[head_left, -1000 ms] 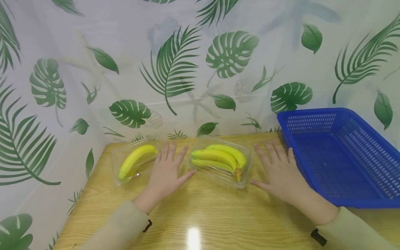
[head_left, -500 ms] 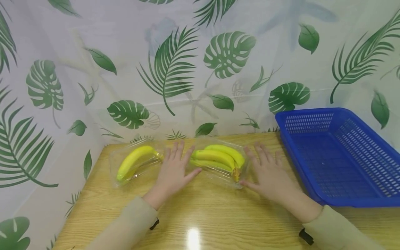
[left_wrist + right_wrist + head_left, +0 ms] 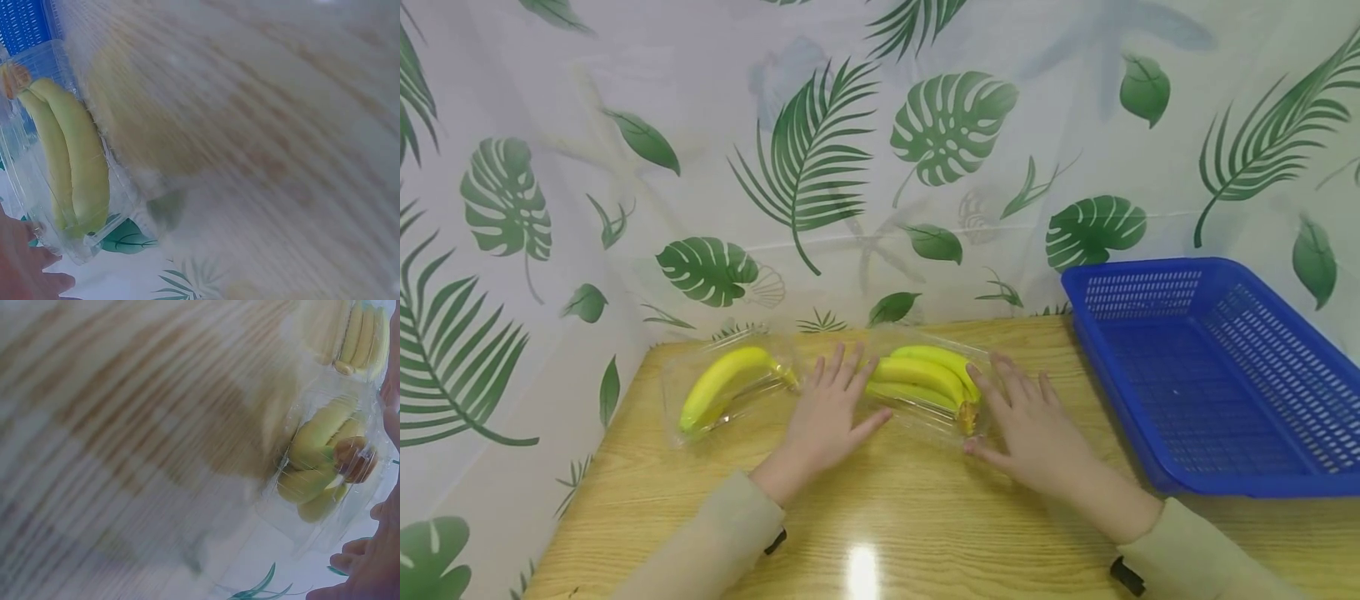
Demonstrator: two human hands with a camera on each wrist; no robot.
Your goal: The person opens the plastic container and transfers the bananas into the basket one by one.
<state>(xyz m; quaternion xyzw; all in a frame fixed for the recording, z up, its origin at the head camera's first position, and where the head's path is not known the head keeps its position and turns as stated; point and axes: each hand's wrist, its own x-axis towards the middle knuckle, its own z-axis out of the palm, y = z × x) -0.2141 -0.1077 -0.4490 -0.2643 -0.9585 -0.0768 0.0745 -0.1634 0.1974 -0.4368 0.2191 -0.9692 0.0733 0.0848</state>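
Observation:
In the head view a bunch of bananas (image 3: pixel 925 373) lies in a clear plastic box (image 3: pixel 917 415) at mid-table. My left hand (image 3: pixel 826 417), fingers spread, is at the left end of that box, its fingertips overlapping the edge. At the right end my right hand (image 3: pixel 1037 429) is spread too, its thumb near the brown stem. Left of these, a second clear plastic box (image 3: pixel 672 400) contains another banana (image 3: pixel 722 383). In the left wrist view, bananas (image 3: pixel 87 162) show inside the clear box beside my fingers. The right wrist view shows the bunch (image 3: pixel 322 462) stem-end on.
A blue perforated plastic basket (image 3: pixel 1247 400) stands on the right side of the wooden table (image 3: pixel 895 517). Behind and to the left hangs a white leaf-patterned cloth (image 3: pixel 850 167).
My right hand has moved left from beside the basket to the bananas' box. My left hand has shifted right, away from the left box to the same box's left end.

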